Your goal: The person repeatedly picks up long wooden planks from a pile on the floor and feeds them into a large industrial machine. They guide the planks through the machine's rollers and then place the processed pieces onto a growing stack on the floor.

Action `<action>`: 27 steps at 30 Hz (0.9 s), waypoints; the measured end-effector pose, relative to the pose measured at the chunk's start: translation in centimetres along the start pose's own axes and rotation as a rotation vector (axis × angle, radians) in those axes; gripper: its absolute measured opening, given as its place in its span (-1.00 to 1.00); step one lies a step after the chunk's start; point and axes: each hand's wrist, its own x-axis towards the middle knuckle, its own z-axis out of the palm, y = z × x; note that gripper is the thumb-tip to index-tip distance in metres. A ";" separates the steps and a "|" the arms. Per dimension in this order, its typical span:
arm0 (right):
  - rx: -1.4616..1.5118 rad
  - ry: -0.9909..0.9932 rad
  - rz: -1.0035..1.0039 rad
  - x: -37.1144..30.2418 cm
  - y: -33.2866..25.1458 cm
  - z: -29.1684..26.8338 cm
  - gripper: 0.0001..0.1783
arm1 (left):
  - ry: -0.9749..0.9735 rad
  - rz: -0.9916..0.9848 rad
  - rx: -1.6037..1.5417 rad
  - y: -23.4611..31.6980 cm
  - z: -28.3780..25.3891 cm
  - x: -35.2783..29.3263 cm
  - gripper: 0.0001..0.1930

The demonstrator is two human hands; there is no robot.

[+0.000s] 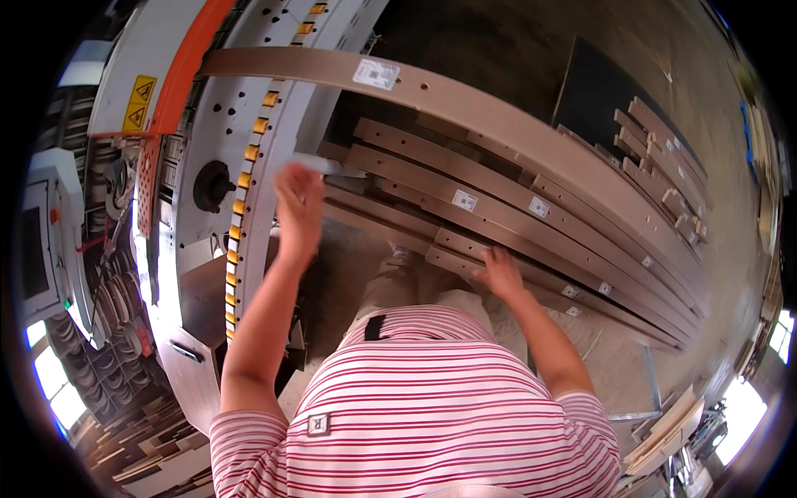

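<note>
My left hand (299, 199) is raised beside the machine's roller edge, and motion smears its fingers. Right behind it is a pale, bar-like object (336, 167); I cannot tell whether the hand grips it. With fingers spread, my right hand (501, 270) rests at the near edge of the stacked boards, by a short brown strip (457, 241). These long brown boards (415, 158) have drilled holes and white labels, and run away to the right. One longer brown board (490, 114) crosses above them, its left end lying on the machine.
At left stands a grey machine with an orange-trimmed cover (154, 70), a row of yellow rollers (244, 180) and a control panel (41, 241). More brown pieces (656, 158) lie on a dark sheet (594, 91) at the far right. Planks (664, 432) lean at lower right.
</note>
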 end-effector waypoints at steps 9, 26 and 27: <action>-0.620 -0.016 0.078 -1.3 2.8 11.2 -0.44 | -0.541 -0.512 0.020 -5.4 -2.8 -14.8 -0.62; 0.157 0.155 -0.183 -0.5 -11.9 -20.1 -0.34 | -0.468 -0.652 -1.258 6.4 6.8 -10.1 -0.48; 0.162 0.210 -0.231 -0.4 -12.3 -20.3 -0.31 | -0.403 -0.593 -1.275 7.4 6.7 -9.4 -0.50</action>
